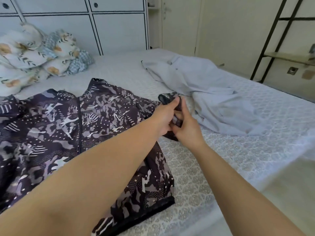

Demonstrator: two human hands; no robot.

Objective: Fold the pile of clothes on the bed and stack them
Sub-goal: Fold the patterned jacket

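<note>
Head view: camouflage jacket [56, 133] spread flat, zip up, across the bed [213, 167], filling everything from nine o'clock down to six. Both bare arms reach in from the bottom edge and meet just right of centre. Left hand [164, 119] has fingers and thumb curled round the jacket's sleeve cuff [167, 97], and that dark cuff pokes out above the knuckles toward twelve. Right hand [186, 123] sits hard against the left, its fingers pinching the same sleeve fabric from the three o'clock side. Up at two o'clock, a pale blue garment [213, 92] lies rumpled and unfolded on the bed, just beside the cuff. Floral pillows [34, 53] are heaped at ten o'clock against white cabinets [76, 23].
</note>
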